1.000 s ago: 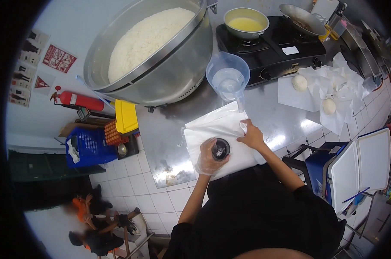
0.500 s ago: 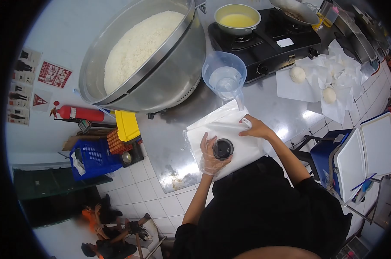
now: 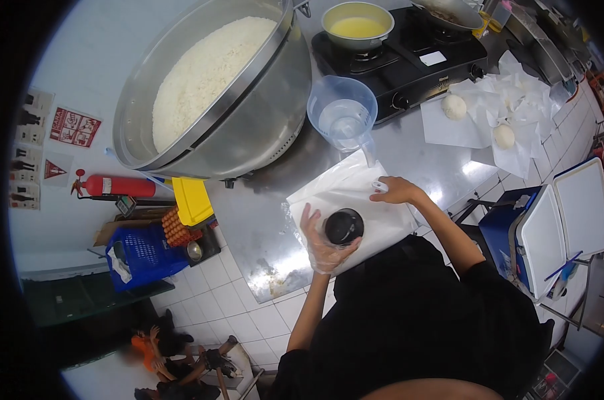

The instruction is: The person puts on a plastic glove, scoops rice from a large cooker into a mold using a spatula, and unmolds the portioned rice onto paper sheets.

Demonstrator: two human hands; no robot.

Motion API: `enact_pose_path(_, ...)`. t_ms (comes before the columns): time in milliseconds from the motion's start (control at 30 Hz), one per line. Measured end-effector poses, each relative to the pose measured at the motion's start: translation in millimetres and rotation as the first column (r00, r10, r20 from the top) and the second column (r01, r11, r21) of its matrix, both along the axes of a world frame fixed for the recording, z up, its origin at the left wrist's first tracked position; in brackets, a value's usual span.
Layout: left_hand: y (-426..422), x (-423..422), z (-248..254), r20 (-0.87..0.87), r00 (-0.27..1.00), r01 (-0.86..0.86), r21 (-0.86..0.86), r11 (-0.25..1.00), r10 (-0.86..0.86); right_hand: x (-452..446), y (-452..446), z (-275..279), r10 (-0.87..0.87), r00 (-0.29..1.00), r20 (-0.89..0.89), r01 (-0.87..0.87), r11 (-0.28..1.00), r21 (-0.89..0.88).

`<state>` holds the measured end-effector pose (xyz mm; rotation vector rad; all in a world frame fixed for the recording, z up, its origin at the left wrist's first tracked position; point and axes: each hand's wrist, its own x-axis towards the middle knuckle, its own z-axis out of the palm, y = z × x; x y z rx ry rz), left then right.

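My left hand point(image 3: 326, 248), in a clear plastic glove, curls around the side of a small round black bowl point(image 3: 344, 227). The bowl rests on a stack of white paper sheets point(image 3: 385, 217). My bare right hand point(image 3: 400, 191) is closed over the sheets' right side, with the end of a white handle point(image 3: 380, 187) poking out of its fingers. The rest of that utensil is hidden, so its kind does not show. Just beyond the sheets stands a clear blue-tinted measuring jug point(image 3: 342, 115) with water in it.
A big metal pot point(image 3: 262, 127) of white rice stands back left. Behind the jug, a black gas stove point(image 3: 408, 83) carries a pan point(image 3: 358, 27) of yellow liquid. Two rice balls point(image 3: 454, 107) lie on paper at right. A blue cooler box point(image 3: 512, 230) stands right; people sit lower left.
The view has shifted slightly. My left fingers have spread a little away from the black bowl's far side. My right hand has turned so its fingers point more to the left, still with the white handle.
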<state>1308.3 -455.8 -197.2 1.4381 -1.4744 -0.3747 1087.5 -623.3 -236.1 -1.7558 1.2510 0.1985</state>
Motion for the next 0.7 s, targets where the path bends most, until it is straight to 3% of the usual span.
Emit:
enact_pose_path(33,-2.3,3.3,3.4,0.006,1.000,-0.012,-0.026,1.000,0.012,-0.7,-0.7,-0.5,-0.012,0.995,0.097,0.015,1.000,-0.024)
enact_pose_path(100,-6.2,10.3,-3.1,-0.393,0.918,-0.064,-0.008,0.998,0.056,-3.7,0.8,-1.0,-0.034,0.957,0.288,0.056,0.996,-0.069)
enact_pose_path(133,-8.7,15.2,-7.3,-0.571,0.818,-0.083,0.009,0.997,0.073,-4.5,3.3,3.3,-0.074,0.928,0.364,0.115,0.989,-0.091)
enact_pose_path(200,-14.5,36.1,-11.8,-0.788,0.614,0.068,0.008,0.998,-0.035,-4.0,13.9,16.4,-0.139,0.848,0.511,0.233,0.964,-0.124)
enact_pose_path(233,-18.9,44.3,-15.8,-0.904,0.405,0.201,-0.056,0.978,-0.135,-3.6,20.8,19.5,-0.248,0.771,0.587,0.347,0.936,-0.061)
enact_pose_path(333,-49.8,46.4,12.5,-0.982,0.028,0.462,-0.151,0.874,-0.185,-15.6,27.1,39.7,-0.506,0.670,0.544,0.400,0.863,0.309)
enact_pose_path(367,-62.0,46.1,1.8,-0.984,-0.052,0.402,-0.178,0.898,-0.172,-18.3,27.9,37.5,-0.458,0.709,0.536,0.402,0.887,0.226)
enact_pose_path(467,-93.6,46.3,-25.0,-0.912,-0.410,0.447,-0.182,0.876,0.020,-32.3,27.2,21.1,-0.530,0.648,0.547,0.429,0.848,0.312)
enact_pose_path(500,-99.3,42.5,-32.3,-0.972,-0.235,0.449,-0.112,0.887,-0.004,-35.1,26.8,17.1,-0.605,0.602,0.522,0.525,0.792,0.312)
enact_pose_path(600,-96.6,42.5,-50.7,-0.998,0.012,0.542,-0.050,0.839,-0.067,-56.8,18.8,-15.1,-0.686,0.553,0.474,0.735,0.669,0.110)
enact_pose_path(700,-87.1,40.3,-62.0,-0.998,0.004,0.450,-0.056,0.891,-0.065,-80.0,9.2,-11.2,-0.780,0.526,0.338,0.850,0.481,-0.212)
